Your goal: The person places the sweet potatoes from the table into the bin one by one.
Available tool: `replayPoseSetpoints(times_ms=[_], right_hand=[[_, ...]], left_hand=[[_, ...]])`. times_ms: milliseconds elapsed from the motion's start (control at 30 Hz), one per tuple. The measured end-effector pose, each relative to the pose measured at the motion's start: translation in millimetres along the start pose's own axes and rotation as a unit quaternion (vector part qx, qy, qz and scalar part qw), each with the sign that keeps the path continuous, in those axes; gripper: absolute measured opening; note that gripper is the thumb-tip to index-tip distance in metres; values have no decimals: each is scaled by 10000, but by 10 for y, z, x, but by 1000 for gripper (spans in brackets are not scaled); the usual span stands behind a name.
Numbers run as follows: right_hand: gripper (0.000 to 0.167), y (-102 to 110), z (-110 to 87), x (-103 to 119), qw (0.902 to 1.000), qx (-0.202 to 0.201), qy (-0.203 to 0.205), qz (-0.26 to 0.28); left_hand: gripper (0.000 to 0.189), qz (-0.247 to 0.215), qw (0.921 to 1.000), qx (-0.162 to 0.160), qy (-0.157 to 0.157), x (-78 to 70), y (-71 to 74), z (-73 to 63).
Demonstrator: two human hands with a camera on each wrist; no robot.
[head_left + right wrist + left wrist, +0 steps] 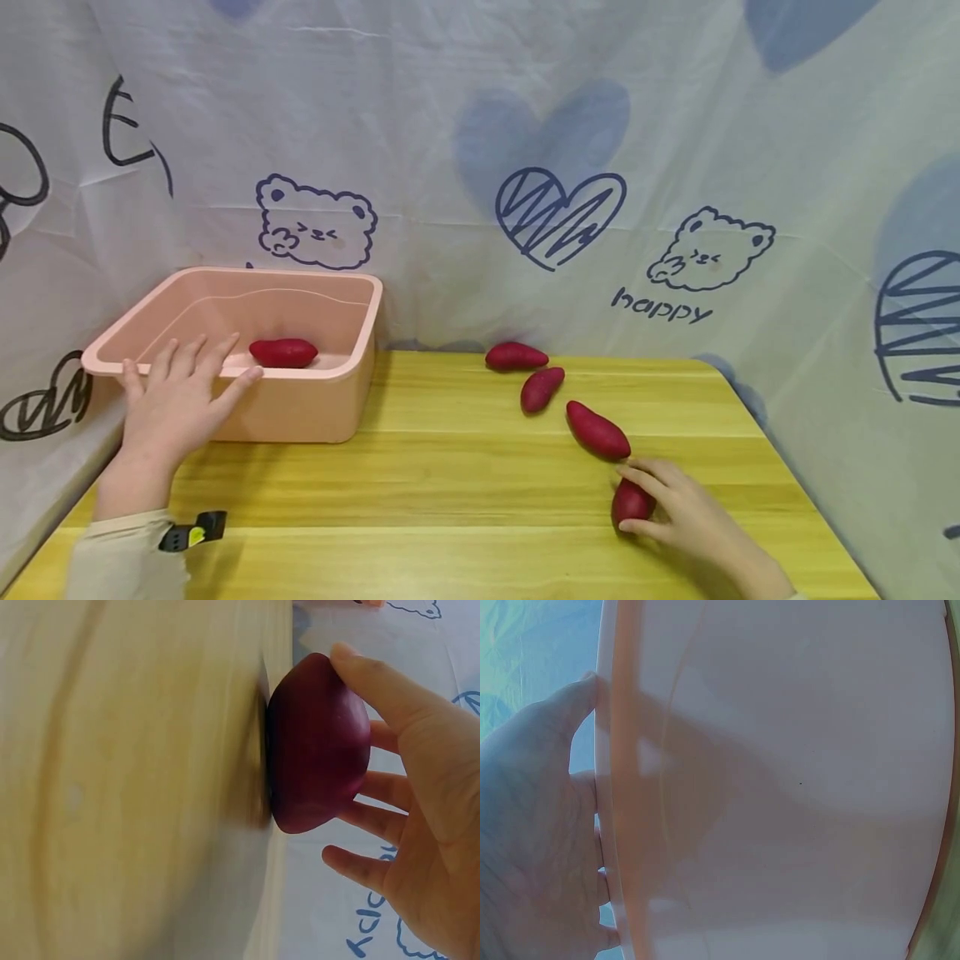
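Note:
My left hand (174, 404) rests with spread, fairly straight fingers over the near rim of a pink plastic bin (300, 408). In the left wrist view, that bin's wall (802, 750) fills most of the picture, with the thumb and fingertips at its rim. One dark red sweet potato (283, 353) lies inside the bin. At the right of the table, my right hand (686, 508) holds another sweet potato (319, 746) between thumb and fingers, low at the tabletop. Just beyond it lies a longer sweet potato (597, 431), close to the fingertips.
Farther back on the wooden table (450, 483) lie two more sweet potatoes, one near the back edge (516, 357) and one slightly nearer (542, 390). A pale printed cloth (435, 275) hangs behind the table and at both sides. A black band (191, 533) circles my left sleeve.

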State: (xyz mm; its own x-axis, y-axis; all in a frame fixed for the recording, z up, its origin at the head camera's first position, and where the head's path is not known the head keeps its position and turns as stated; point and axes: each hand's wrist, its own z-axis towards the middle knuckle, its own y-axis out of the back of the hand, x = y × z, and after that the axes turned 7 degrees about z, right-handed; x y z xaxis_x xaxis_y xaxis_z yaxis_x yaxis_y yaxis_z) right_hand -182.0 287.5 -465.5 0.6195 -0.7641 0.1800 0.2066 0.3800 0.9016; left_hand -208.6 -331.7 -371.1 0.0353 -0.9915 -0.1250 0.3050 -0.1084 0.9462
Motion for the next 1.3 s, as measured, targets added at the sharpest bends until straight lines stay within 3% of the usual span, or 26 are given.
replayPoseSetpoints(times_ms=[400,733,1300], right_hand=[[67,-57,53,16,9989,226,410,18],[56,-67,114,71,9973,400,589,192],[55,-103,118,107,9971,142,745,76]], left_hand=[[76,-39,10000,3,16,-11,-3,8],[75,-34,10000,7,16,-10,-6,7],[76,6,10000,4,24,-6,7,3]])
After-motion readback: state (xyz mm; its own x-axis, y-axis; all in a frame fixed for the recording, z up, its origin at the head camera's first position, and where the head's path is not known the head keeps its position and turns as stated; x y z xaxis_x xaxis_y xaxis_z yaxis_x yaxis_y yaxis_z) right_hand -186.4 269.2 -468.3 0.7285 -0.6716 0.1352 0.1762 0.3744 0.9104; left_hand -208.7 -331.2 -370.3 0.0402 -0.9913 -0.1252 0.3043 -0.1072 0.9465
